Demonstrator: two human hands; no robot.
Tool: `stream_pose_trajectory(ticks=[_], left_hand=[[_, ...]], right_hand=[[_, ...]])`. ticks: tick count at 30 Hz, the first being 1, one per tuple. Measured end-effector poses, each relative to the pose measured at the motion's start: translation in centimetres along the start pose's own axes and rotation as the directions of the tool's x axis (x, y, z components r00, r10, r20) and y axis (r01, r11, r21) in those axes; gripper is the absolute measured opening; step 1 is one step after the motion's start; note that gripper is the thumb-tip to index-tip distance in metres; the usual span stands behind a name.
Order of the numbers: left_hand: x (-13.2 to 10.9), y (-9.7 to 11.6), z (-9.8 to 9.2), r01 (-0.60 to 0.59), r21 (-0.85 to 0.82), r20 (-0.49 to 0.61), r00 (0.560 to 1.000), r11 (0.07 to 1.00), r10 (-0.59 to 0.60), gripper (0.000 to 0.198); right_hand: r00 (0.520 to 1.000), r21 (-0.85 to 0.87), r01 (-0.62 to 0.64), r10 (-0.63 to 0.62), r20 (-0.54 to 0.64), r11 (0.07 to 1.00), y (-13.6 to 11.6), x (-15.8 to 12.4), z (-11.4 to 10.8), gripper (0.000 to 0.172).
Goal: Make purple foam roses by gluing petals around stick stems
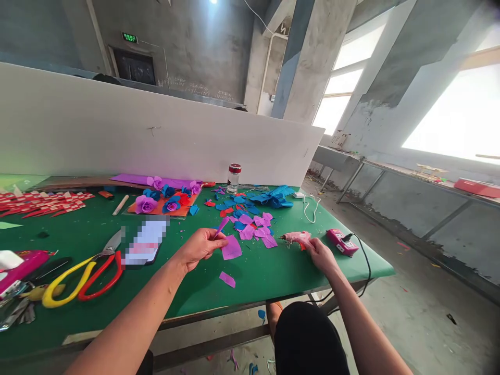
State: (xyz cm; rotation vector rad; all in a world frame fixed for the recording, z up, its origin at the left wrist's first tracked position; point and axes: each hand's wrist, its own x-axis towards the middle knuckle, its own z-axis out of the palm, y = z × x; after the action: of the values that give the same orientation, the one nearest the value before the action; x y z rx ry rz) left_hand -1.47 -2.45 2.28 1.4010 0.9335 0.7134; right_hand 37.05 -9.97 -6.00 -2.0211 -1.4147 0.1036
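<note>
Between the fingers of my left hand (201, 247) is a purple paper petal (232, 248), with a thin rolled purple strip (222, 226) rising from the same pinch. My right hand (322, 255) is wrapped round the handle of a pink hot glue gun (297, 238), whose nozzle points left over the green tabletop. Loose purple petals (255, 227) lie scattered between the two hands, mixed with blue and red pieces. Nearer me, a single purple piece (227, 279) rests alone below my left hand.
Left of me lie red-and-yellow scissors (84, 271) and a phone (146, 240). Finished paper flowers (145, 204) sit behind them. A red-lidded jar (233, 179) stands before the white partition (187, 135). A pink power socket (342, 242) with a black cord is near the right edge.
</note>
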Motion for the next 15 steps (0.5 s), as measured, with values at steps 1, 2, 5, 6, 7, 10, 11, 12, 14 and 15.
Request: stream_pose_trajectory(ticks=[1, 2, 5, 6, 7, 10, 11, 12, 14, 15], left_hand=[[-0.2, 0.1, 0.0, -0.004, -0.001, -0.008, 1.0, 1.0, 0.004, 0.039], [-0.3, 0.2, 0.1, -0.007, -0.004, -0.016, 1.0, 1.0, 0.007, 0.039], [-0.8, 0.4, 0.2, -0.021, -0.012, -0.037, 0.999, 1.0, 0.021, 0.038], [-0.9, 0.5, 0.1, -0.028, -0.009, -0.039, 0.999, 1.0, 0.028, 0.038], [-1.0, 0.5, 0.1, -0.036, -0.002, -0.041, 0.998, 0.999, 0.036, 0.037], [-1.0, 0.5, -0.2, -0.06, 0.057, -0.062, 0.996, 0.997, 0.063, 0.034], [-0.9, 0.5, -0.3, -0.071, 0.084, -0.075, 0.994, 0.994, 0.078, 0.033], [-0.9, 0.4, -0.4, -0.087, 0.112, -0.087, 0.991, 0.99, 0.097, 0.031], [-0.8, 0.3, -0.7, -0.12, 0.162, -0.099, 0.986, 0.979, 0.137, 0.027], [-0.7, 0.2, -0.8, -0.134, 0.18, -0.1, 0.983, 0.975, 0.154, 0.026]], right_hand=[[1.0, -0.007, 0.006, -0.006, -0.004, 1.0, 0.0, -0.2, 0.1, 0.032], [1.0, -0.019, 0.012, -0.013, -0.007, 1.0, -0.2, -0.4, 0.2, 0.031], [0.995, -0.048, -0.002, -0.003, -0.102, 0.999, -2.0, -0.8, 0.1, 0.032], [0.986, -0.036, -0.016, 0.01, -0.167, 0.999, -3.3, -1.0, 0.0, 0.035], [0.979, 0.017, -0.007, 0.01, -0.205, 1.0, -5.0, -1.2, 0.1, 0.039], [0.989, 0.46, 0.059, -0.114, 0.092, 0.886, -11.5, -2.2, 0.7, 0.044], [0.951, 0.602, 0.038, -0.214, 0.223, 0.798, -13.8, -2.6, 1.2, 0.044], [0.893, 0.69, -0.017, -0.299, 0.336, 0.724, -15.9, -3.0, 1.8, 0.044], [0.816, 0.733, -0.102, -0.365, 0.449, 0.673, -19.1, -3.7, 3.1, 0.041], [0.807, 0.721, -0.104, -0.365, 0.464, 0.685, -20.2, -3.9, 3.8, 0.039]])
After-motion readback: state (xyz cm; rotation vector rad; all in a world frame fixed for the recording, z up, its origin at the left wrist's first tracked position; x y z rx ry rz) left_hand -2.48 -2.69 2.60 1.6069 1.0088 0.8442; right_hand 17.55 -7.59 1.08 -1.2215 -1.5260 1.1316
